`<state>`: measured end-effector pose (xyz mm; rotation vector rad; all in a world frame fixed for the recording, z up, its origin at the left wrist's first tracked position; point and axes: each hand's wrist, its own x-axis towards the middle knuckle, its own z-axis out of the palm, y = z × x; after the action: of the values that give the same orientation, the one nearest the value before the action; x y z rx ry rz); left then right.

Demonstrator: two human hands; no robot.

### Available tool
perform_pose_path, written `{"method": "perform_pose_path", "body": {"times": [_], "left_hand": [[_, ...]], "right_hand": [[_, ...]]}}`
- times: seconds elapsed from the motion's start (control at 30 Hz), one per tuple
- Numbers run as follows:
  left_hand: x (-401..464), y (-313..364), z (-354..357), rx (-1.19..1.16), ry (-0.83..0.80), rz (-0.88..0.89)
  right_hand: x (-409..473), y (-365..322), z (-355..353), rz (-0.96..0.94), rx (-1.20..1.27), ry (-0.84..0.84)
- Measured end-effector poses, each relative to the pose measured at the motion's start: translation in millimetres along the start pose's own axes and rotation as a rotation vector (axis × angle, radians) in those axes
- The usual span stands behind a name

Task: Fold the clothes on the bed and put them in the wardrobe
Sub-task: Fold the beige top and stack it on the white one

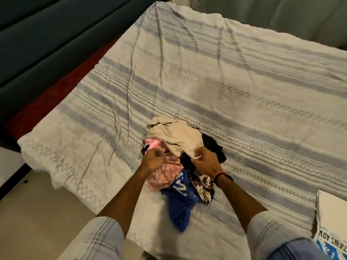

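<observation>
A heap of unfolded clothes lies near the front of the bed point(206, 76), which is covered by a white sheet with grey-blue stripes. On top is a beige garment point(176, 136). Under it lie a pink patterned garment point(165, 173), a black one point(214, 147), a blue shirt point(180, 201) with white print, and a floral cloth point(202, 182). My left hand point(152, 158) has its fingers curled at the pink garment's edge. My right hand point(206, 162) pinches the lower edge of the beige garment. A red and black band sits on my right wrist.
A dark teal upholstered headboard point(47, 34) runs along the left, with a dark red strip of mattress below it. A white packet with blue print point(330, 226) lies at the bed's front right. Pale floor shows at the lower left. Greenish curtains hang beyond the far edge.
</observation>
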<state>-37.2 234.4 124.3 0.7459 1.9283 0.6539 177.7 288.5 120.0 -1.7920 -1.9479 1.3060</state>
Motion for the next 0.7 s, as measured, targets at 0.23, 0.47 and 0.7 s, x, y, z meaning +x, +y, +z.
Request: {"method": "perform_pose_path", "body": {"times": [0.23,0.47,0.7], "left_hand": [[91,10,-10,0.038,-0.035,-0.006],[135,-2,-12,-0.082,-0.038,-0.062],[138,-1,-11,-0.139,-0.069,-0.058]], "right_hand": [[85,-37,26,-0.093,-0.139,-0.023],[129,-59,65,-0.405,-0.572,-0.009],[140,-63,77,-0.371,-0.611,0.029]]}}
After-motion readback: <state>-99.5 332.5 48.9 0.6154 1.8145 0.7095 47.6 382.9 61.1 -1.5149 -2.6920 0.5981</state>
